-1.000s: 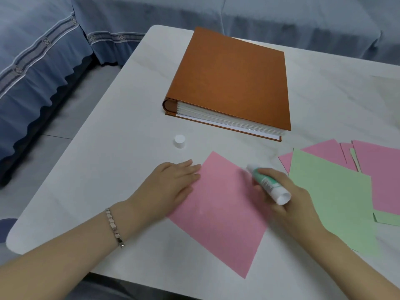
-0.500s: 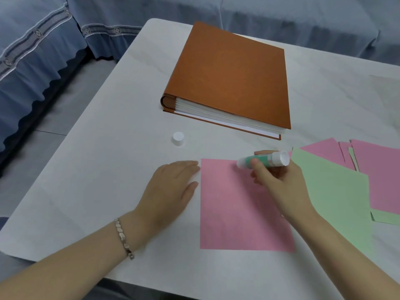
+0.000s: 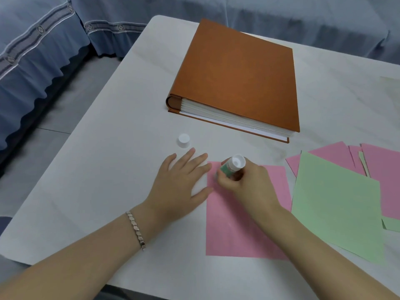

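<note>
Right hand [image 3: 249, 185], fingers curled round the glue stick [image 3: 232, 166], sets its tip at the far left corner of the pink sheet [image 3: 233, 226] on the tabletop [image 3: 104, 174]; left hand [image 3: 179, 187], fingers flat and spread, should pin that edge against light, even strokes.

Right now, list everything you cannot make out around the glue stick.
- Glue stick tip: head view, hidden by the right hand; contact with the pink sheet unclear.
- Its label: head view, too small and blurred.
- Pink stack: head view, covered by the green sheet and cut by the right edge.
</note>
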`<state>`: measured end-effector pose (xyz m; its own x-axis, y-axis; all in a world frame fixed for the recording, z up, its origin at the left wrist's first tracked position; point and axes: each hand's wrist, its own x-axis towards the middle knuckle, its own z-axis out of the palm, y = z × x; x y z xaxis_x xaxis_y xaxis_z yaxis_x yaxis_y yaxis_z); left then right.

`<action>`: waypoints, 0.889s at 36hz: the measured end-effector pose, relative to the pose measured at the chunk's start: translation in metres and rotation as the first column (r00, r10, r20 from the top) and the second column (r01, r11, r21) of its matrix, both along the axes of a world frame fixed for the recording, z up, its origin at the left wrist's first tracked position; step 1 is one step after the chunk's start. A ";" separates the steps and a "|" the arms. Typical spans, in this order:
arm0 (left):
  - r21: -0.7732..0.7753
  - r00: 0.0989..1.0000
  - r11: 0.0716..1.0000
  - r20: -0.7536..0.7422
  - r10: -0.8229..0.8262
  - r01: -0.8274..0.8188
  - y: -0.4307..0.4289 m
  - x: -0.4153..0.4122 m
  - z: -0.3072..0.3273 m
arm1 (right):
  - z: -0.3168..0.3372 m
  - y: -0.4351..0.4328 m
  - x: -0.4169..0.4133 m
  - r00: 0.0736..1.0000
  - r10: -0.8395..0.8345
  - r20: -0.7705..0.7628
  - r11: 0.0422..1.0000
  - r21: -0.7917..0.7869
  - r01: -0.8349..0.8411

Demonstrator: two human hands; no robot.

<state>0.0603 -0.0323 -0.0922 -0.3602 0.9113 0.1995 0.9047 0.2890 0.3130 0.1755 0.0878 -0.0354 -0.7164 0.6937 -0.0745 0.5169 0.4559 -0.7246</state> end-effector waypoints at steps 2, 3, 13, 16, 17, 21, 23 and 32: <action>0.011 1.000 1.000 -0.018 -0.003 0.003 0.000 -0.001 -0.001 | 0.001 0.001 -0.001 1.000 0.017 0.007 1.000 0.011 -0.018; 0.019 1.000 1.000 -0.021 0.000 0.000 0.000 -0.001 -0.001 | 0.002 0.001 -0.001 1.000 0.022 0.008 1.000 0.014 -0.023; 0.012 1.000 1.000 -0.018 0.014 -0.013 0.001 -0.001 0.001 | -0.001 0.027 0.028 0.995 -0.096 0.030 0.995 0.001 0.096; -0.005 1.000 1.000 0.002 0.018 -0.018 0.001 0.000 0.001 | 0.000 0.036 0.039 0.991 -0.125 0.053 0.992 0.030 0.123; -0.008 1.000 1.000 0.007 0.018 -0.018 0.001 0.000 0.001 | 0.001 0.039 0.042 0.990 -0.133 0.054 0.991 0.035 0.131; -0.010 0.999 1.000 0.043 0.023 -0.023 0.001 -0.001 0.000 | 0.007 0.051 0.049 0.985 -0.140 0.104 0.990 0.041 0.136; -0.002 0.998 1.000 0.056 0.026 -0.026 0.000 -0.001 -0.001 | 0.013 0.054 0.050 0.982 -0.169 0.082 0.985 0.039 0.166; 0.025 0.997 0.999 0.067 0.042 -0.044 0.001 -0.001 -0.002 | 0.008 0.019 0.006 0.998 -0.039 -0.055 0.998 -0.044 0.037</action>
